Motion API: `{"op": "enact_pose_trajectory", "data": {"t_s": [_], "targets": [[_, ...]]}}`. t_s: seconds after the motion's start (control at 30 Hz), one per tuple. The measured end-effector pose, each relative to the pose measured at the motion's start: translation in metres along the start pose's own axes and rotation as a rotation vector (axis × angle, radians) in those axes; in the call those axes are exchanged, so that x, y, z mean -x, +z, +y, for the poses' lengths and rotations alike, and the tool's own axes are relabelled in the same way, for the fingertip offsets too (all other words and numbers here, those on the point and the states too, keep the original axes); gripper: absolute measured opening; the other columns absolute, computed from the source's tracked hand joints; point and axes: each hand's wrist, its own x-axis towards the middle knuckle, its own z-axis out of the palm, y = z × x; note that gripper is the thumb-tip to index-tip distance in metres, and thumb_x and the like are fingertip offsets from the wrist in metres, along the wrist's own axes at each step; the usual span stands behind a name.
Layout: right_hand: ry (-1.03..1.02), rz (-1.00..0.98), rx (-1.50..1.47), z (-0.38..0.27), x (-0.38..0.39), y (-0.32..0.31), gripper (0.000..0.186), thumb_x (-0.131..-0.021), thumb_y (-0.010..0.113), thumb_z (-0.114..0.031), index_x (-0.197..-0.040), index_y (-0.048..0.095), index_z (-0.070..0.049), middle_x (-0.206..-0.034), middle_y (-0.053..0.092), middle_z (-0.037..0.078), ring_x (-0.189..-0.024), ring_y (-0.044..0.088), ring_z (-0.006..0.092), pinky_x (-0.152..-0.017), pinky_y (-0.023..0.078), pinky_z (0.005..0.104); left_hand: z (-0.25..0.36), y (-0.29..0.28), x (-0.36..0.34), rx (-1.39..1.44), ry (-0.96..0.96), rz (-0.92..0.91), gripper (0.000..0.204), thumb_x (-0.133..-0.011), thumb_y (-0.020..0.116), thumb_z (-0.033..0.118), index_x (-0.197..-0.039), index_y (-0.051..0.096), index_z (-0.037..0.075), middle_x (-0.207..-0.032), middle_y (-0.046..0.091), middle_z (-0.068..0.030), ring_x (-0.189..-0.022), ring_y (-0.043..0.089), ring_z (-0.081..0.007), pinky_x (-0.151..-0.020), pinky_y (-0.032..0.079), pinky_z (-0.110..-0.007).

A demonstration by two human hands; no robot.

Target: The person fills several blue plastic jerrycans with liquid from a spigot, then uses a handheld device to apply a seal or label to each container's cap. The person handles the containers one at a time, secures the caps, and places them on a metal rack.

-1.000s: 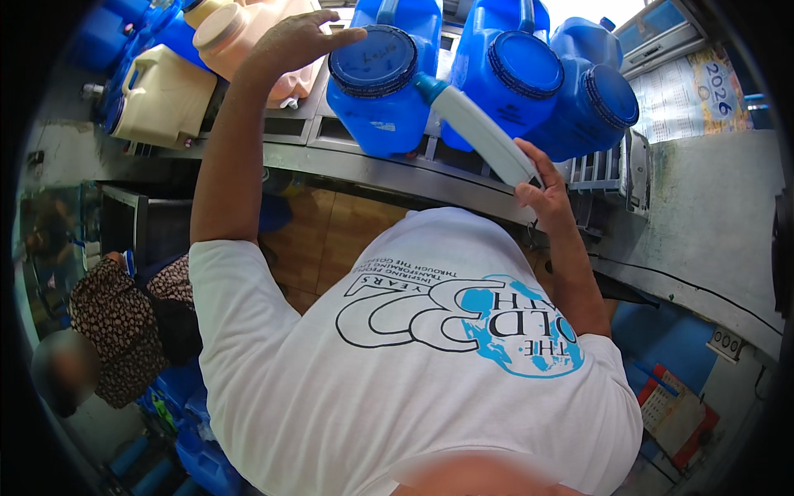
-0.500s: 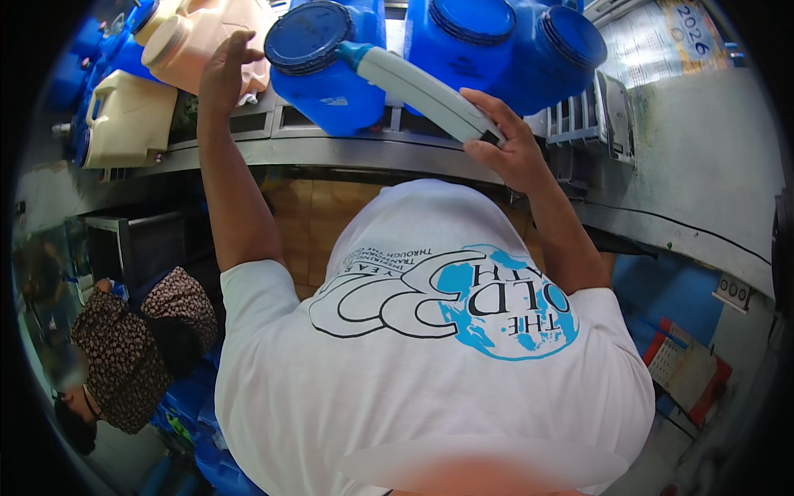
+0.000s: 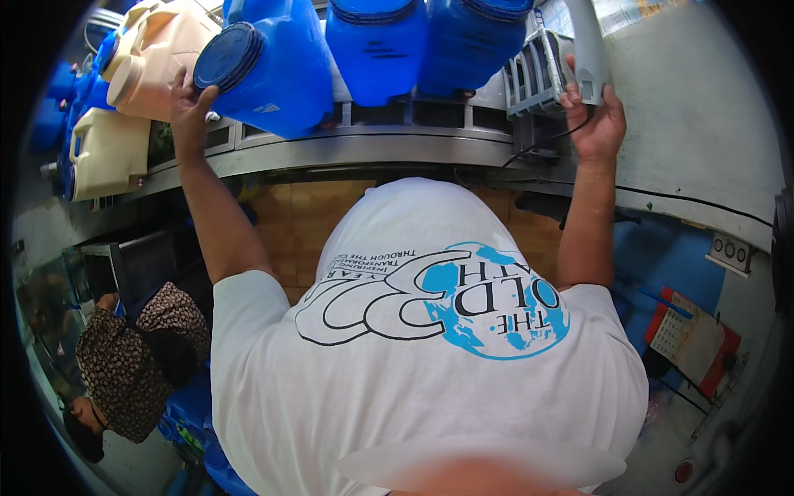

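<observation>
My right hand [image 3: 594, 132] is raised at the far right with its fingers around the lower end of a long light-grey corded hand tool [image 3: 586, 50]. The tool stands nearly upright beside a grey slatted rack, and its upper end is cut off by the picture's edge. A dark cord runs from its base down to the left. My left hand [image 3: 190, 112] touches the edge of the dark blue screw cap of a blue water jug [image 3: 277, 70], thumb and fingers spread. The jug lies tilted on the metal counter, cap toward the left.
Two more blue jugs [image 3: 376, 58] stand right of it. Beige jugs [image 3: 153, 66] crowd the left, near the counter's metal edge [image 3: 356, 149]. The slatted grey rack [image 3: 533, 78] stands by the wall [image 3: 695, 107]. At lower left another person [image 3: 124, 364] sits in a patterned top.
My right hand has swung the tool away from the blue jug's cap to the far right. My left hand has come onto that cap. The view has shifted to the right.
</observation>
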Motion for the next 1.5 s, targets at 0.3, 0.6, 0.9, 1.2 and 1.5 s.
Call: {"op": "enact_pose_trajectory", "data": {"t_s": [0.3, 0.6, 0.9, 1.2, 1.5], "targets": [[0.132, 0.433, 0.187, -0.009, 0.017, -0.185, 0.054, -0.095, 0.058, -0.014, -0.145, 0.037, -0.013, -0.121, 0.057, 0.013, -0.090, 0.062, 0.0230, -0.074, 0.055, 0.0361, 0.000, 0.038, 0.020, -0.314, 0.160, 0.194, 0.086, -0.086, 0.076, 0.020, -0.150, 0.023, -0.002, -0.131, 0.054, -0.0156, -0.115, 0.053, -0.0194, -0.098, 0.044, -0.032], [0.124, 0.865, 1.087, 0.003, -0.009, -0.230, 0.055, -0.092, 0.060, -0.021, -0.140, 0.043, -0.001, -0.134, 0.052, 0.022, -0.117, 0.058, 0.0322, -0.102, 0.044, 0.0417, -0.006, 0.033, 0.020, -0.045, 0.162, 0.188, 0.101, -0.080, 0.082, 0.030, -0.152, 0.016, 0.003, -0.137, 0.051, -0.0176, -0.120, 0.053, -0.0239, -0.098, 0.045, -0.033], [-0.721, -0.083, 1.722, 0.087, -0.073, 0.067, 0.055, -0.082, 0.074, -0.038, -0.127, 0.056, -0.013, -0.137, 0.049, 0.017, -0.129, 0.045, 0.0356, -0.109, 0.033, 0.0513, -0.004, 0.070, -0.004, -0.185, 0.271, 0.087, 0.121, -0.056, 0.096, 0.028, -0.149, 0.021, 0.008, -0.135, 0.051, -0.0170, -0.122, 0.054, -0.0265, -0.102, 0.046, -0.038], [-0.596, -0.318, 1.953, 0.187, -0.103, 0.202, 0.056, -0.076, 0.078, -0.031, -0.128, 0.058, -0.018, -0.141, 0.046, 0.012, -0.133, 0.042, 0.0322, -0.111, 0.028, 0.0527, -0.017, 0.064, -0.032, 0.104, 0.283, -0.020, 0.119, -0.052, 0.097, 0.027, -0.147, 0.029, 0.007, -0.131, 0.054, -0.0155, -0.118, 0.057, -0.0252, -0.100, 0.048, -0.038], [-0.430, -0.200, 1.863, 0.157, -0.158, 0.188, 0.054, -0.077, 0.078, -0.031, -0.125, 0.060, -0.013, -0.129, 0.058, 0.014, -0.123, 0.053, 0.0331, -0.104, 0.040, 0.0456, -0.034, 0.059, -0.067, 0.124, 0.396, -0.116, 0.123, -0.052, 0.096, 0.026, -0.150, 0.024, 0.007, -0.141, 0.042, -0.0167, -0.129, 0.047, -0.0299, -0.106, 0.043, -0.041]]}}
